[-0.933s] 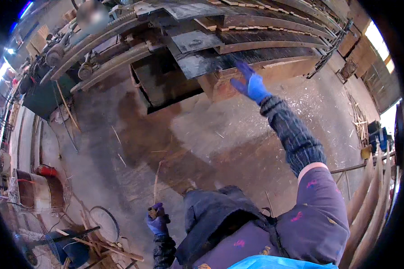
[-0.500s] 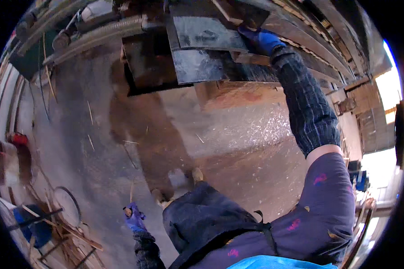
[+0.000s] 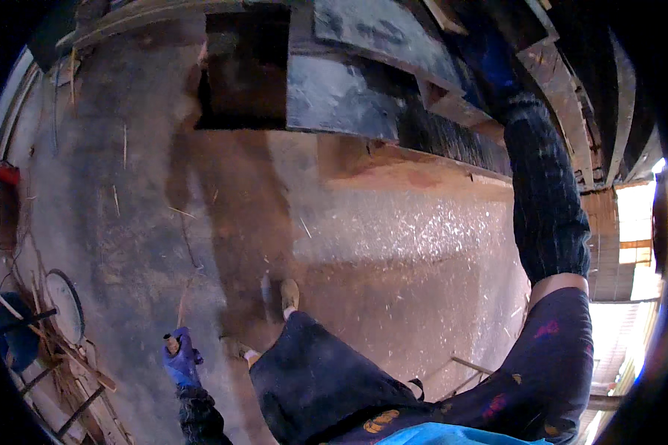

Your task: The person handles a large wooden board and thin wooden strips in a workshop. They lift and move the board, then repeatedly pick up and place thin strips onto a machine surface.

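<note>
At the lower left, my left hand (image 3: 184, 363), in a purple-blue glove, is closed around a wooden stick (image 3: 172, 343) whose blunt end pokes out beside the thumb. A thin pale length (image 3: 182, 305) shows beyond the fingers; whether it belongs to the stick I cannot tell. My right arm, in a dark quilted sleeve, stretches to the upper right. There my right hand (image 3: 495, 65), in a blue glove, is in shadow at the dark machine bench, near the end of a wooden board (image 3: 445, 15). Its fingers are too dark and blurred to make out.
Grey metal plates (image 3: 334, 93) top the bench, above a wooden side (image 3: 416, 174). Long timbers (image 3: 560, 96) lie at the upper right. Wood chips (image 3: 430, 226) litter the concrete floor. A round-rimmed object (image 3: 65, 305) and scrap sticks (image 3: 89, 363) stand at the left.
My body has shifted and the view has turned, so the bench sits higher and further right. My right hand has moved into deeper shadow by the timbers. The left still grips its stick.
</note>
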Demonstrator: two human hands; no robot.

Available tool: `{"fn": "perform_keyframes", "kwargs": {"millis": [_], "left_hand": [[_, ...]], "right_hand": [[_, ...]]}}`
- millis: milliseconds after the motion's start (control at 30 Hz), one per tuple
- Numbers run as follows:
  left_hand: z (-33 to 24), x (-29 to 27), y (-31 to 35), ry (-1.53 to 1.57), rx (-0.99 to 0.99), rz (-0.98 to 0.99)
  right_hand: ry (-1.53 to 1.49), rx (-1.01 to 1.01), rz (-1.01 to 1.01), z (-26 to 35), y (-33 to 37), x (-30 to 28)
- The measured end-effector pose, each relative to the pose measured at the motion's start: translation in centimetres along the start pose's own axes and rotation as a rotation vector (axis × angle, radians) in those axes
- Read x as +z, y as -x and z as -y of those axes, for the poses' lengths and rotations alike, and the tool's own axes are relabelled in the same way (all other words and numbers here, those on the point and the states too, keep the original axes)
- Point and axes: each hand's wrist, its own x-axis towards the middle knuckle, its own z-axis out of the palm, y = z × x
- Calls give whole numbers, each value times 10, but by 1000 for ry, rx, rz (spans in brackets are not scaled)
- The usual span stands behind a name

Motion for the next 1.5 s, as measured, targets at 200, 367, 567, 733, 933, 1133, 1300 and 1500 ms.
{"fn": "perform_keyframes", "kwargs": {"millis": [200,367,567,733,933,1133,1300,1500], "left_hand": [[5,-48,-7,149,58,-13],[26,-66,-11,172,41,-39],[19,-60,-6,91,38,-2],[16,-56,2,109,33,-8],[31,-71,5,131,76,2],[38,-85,-1,134,59,10],[32,-84,-1,94,90,9],[27,-79,-1,85,60,4]], "right_hand": [[343,189,-130,-25,3,-6],[295,34,-45,-21,-11,-7],[298,112,-98,-32,-33,8],[490,79,-164,-45,-37,-2],[566,96,-284,-13,-45,18],[223,-82,-79,18,-55,42],[548,-14,-1,3,-33,18],[-122,138,-24,-3,9,-9]]}}
